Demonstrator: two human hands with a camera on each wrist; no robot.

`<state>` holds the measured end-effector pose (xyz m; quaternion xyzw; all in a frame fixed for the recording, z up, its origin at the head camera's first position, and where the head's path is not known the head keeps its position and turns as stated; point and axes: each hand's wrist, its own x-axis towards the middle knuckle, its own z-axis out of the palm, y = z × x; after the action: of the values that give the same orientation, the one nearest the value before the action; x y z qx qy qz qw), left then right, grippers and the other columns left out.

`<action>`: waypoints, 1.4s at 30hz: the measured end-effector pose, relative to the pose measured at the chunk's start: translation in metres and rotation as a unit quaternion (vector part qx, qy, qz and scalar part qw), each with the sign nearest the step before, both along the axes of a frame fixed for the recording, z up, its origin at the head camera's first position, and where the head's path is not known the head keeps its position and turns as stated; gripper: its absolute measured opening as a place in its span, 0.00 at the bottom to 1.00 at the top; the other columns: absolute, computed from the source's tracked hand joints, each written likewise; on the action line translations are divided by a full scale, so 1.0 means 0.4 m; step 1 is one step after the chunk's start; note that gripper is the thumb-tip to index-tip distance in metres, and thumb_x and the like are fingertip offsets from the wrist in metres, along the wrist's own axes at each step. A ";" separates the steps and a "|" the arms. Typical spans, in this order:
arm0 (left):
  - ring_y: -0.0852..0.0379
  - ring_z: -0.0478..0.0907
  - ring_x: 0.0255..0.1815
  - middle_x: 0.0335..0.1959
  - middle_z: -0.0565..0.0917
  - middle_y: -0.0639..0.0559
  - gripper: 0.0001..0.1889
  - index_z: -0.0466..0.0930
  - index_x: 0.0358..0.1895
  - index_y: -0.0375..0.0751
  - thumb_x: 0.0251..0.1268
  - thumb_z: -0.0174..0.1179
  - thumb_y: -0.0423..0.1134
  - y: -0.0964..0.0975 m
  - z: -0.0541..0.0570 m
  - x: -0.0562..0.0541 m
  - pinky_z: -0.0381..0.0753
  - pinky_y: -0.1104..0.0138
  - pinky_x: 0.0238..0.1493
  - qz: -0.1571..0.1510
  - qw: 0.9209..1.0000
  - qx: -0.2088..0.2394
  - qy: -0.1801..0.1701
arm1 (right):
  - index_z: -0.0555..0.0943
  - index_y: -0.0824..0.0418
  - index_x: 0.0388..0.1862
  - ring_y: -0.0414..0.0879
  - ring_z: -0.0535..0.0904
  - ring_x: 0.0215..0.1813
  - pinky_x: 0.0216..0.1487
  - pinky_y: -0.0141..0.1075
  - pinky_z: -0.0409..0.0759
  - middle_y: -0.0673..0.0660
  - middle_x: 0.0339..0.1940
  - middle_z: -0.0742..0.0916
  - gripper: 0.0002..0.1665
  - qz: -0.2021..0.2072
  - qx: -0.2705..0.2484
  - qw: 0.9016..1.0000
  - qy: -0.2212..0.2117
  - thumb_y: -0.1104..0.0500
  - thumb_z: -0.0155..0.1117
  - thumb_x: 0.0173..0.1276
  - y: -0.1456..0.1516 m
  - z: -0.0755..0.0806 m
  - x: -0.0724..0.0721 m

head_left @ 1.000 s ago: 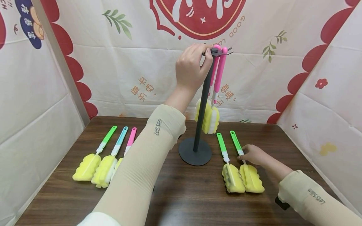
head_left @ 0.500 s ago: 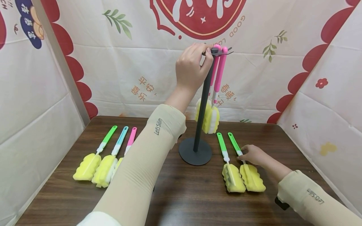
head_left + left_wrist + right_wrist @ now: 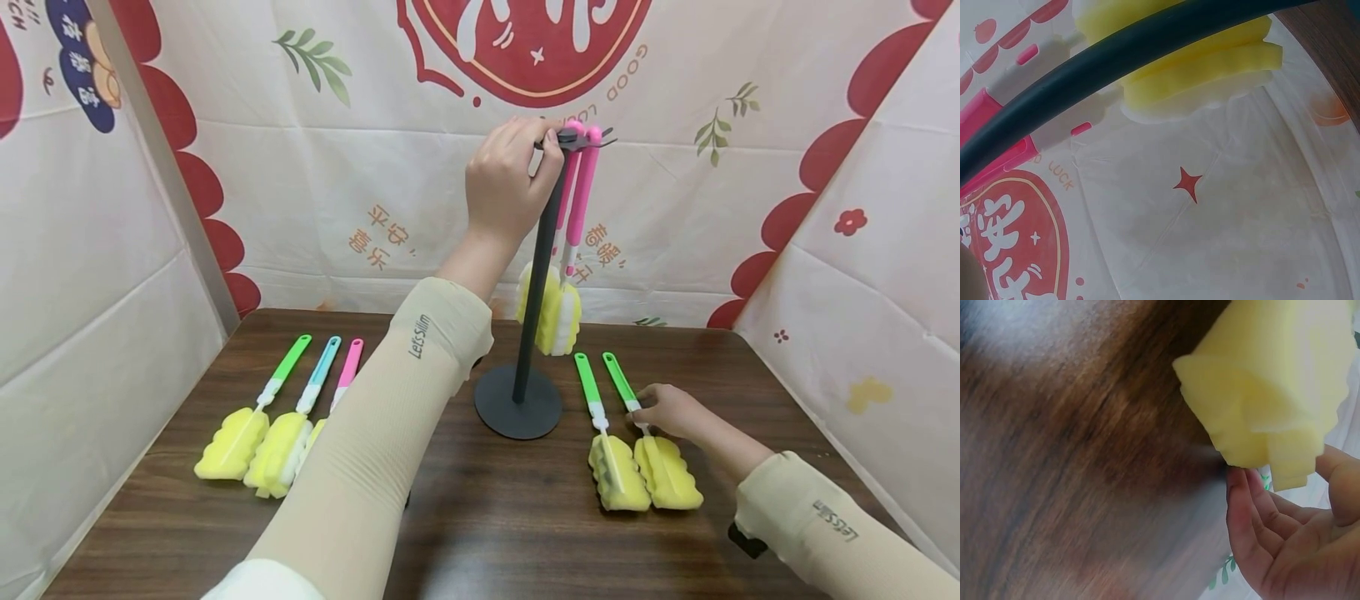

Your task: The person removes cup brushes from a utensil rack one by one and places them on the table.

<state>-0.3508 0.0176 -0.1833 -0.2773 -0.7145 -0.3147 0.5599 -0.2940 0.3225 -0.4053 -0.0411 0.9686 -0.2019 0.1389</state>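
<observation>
My left hand (image 3: 504, 179) holds the top of a black stand (image 3: 531, 292), its thumb against the post. Two bottle brushes with pink handles (image 3: 582, 196) and yellow-and-white sponge heads hang from the stand's hooks; in the left wrist view their sponges (image 3: 1204, 75) show behind the dark post (image 3: 1097, 62). On the right, my right hand (image 3: 667, 410) pinches the white neck of a green-handled bottle brush (image 3: 619, 380) low over the table. Its yellow sponge (image 3: 1266, 381) covers the fingertips in the right wrist view. A second green-handled brush (image 3: 588, 383) lies just left of it.
At the left of the brown table (image 3: 495, 533) lie a green-handled brush (image 3: 238, 437), a blue-handled brush (image 3: 320, 371) and a pink-handled brush (image 3: 350, 365), the last partly behind my left forearm. A printed white cloth (image 3: 420, 167) encloses the back and sides.
The right-hand green brush has swung slightly, its handle end shifting left toward its neighbour. My left hand keeps its place on the stand.
</observation>
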 end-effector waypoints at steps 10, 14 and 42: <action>0.56 0.81 0.44 0.41 0.87 0.49 0.16 0.85 0.45 0.37 0.71 0.50 0.41 0.000 0.003 0.003 0.69 0.80 0.50 0.001 1.000 0.000 -0.011 | 0.73 0.79 0.56 0.50 0.80 0.33 0.34 0.42 0.77 0.60 0.31 0.84 0.30 -0.048 -0.045 0.998 0.015 0.51 0.54 0.72 0.001 0.034 0.009; 0.56 0.81 0.43 0.41 0.87 0.49 0.15 0.85 0.45 0.37 0.71 0.50 0.41 -0.009 0.001 0.005 0.70 0.79 0.49 -0.002 1.000 -0.007 -0.013 | 0.71 0.77 0.59 0.54 0.82 0.39 0.36 0.44 0.79 0.64 0.39 0.84 0.32 -0.055 -0.061 0.996 0.022 0.50 0.54 0.72 -0.010 0.056 0.011; 0.57 0.77 0.51 0.47 0.84 0.48 0.13 0.82 0.50 0.36 0.71 0.52 0.38 -0.021 0.024 0.050 0.66 0.77 0.57 -0.080 0.994 -0.014 -0.075 | 0.75 0.68 0.61 0.62 0.75 0.58 0.50 0.55 0.75 0.68 0.59 0.79 0.30 -0.021 -0.059 0.991 0.119 0.46 0.53 0.72 -0.108 0.182 0.068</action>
<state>-0.3308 0.0092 -0.1738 -0.3173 -0.7342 -0.3684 0.4738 -0.2670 0.2794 -0.3323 -0.0525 0.9653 -0.2554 0.0154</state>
